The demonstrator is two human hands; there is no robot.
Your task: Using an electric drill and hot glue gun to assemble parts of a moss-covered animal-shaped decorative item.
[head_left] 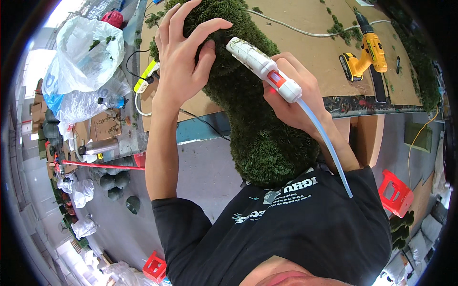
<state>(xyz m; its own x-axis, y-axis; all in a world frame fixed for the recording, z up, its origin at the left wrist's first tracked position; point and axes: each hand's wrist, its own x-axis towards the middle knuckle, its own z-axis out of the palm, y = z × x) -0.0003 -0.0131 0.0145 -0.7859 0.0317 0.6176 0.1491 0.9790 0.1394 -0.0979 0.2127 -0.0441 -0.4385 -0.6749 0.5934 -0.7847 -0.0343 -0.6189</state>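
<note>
A large dark green moss-covered form (253, 119) rests against my chest and leans onto the brown board table (305, 43). My left hand (183, 52) lies flat on its upper part with fingers spread, pressing the moss. My right hand (296, 102) grips a white hot glue gun (262, 66) with an orange trigger. Its nozzle points up and left, touching the moss just beside my left thumb. A long clear glue stick (324, 138) trails from the gun's back down over my black shirt.
A yellow cordless drill (365, 55) lies on the board at the right, with moss scraps and a white cable nearby. Plastic bags (81, 62) and a bottle (112, 101) sit at the left. Red stools (395, 190) and green spheres (114, 183) stand on the grey floor.
</note>
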